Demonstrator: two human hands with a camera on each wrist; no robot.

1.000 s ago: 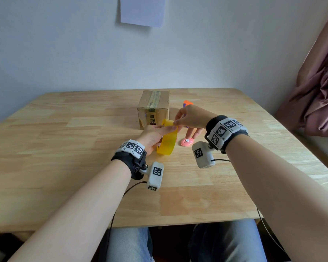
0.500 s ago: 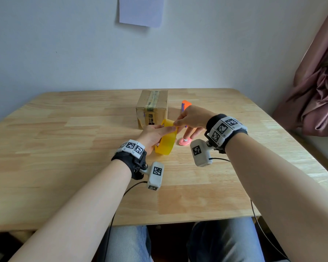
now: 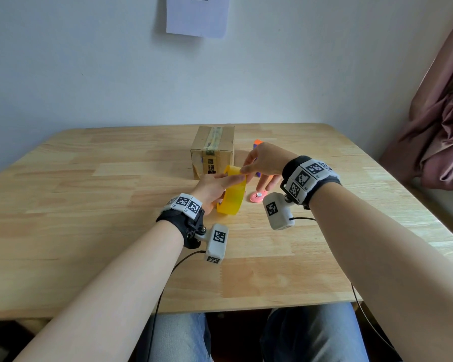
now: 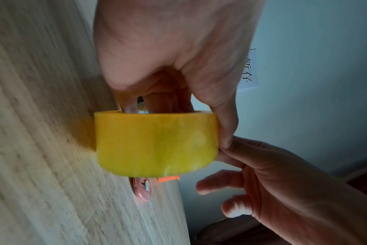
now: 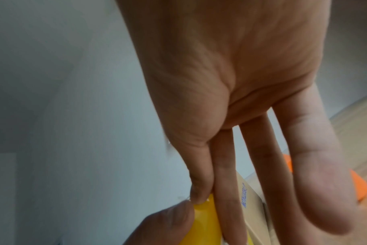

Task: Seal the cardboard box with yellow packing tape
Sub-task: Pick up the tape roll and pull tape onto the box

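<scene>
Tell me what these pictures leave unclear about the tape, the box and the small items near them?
- Free end of the yellow tape roll: right hand covers it, every view.
- Orange item: head view, mostly behind that hand.
- Cardboard box label: too small.
- Left hand fingers inside the roll's core: mostly hidden.

Cardboard box (image 3: 212,150) and pink disc (image 3: 256,197) crowd the yellow tape roll (image 3: 232,195)

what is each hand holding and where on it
Left hand grips the tape roll: fingers through its core, thumb on the outer face. Right hand pinches the roll's top edge with thumb and forefinger, likely at the tape's free end.
</scene>
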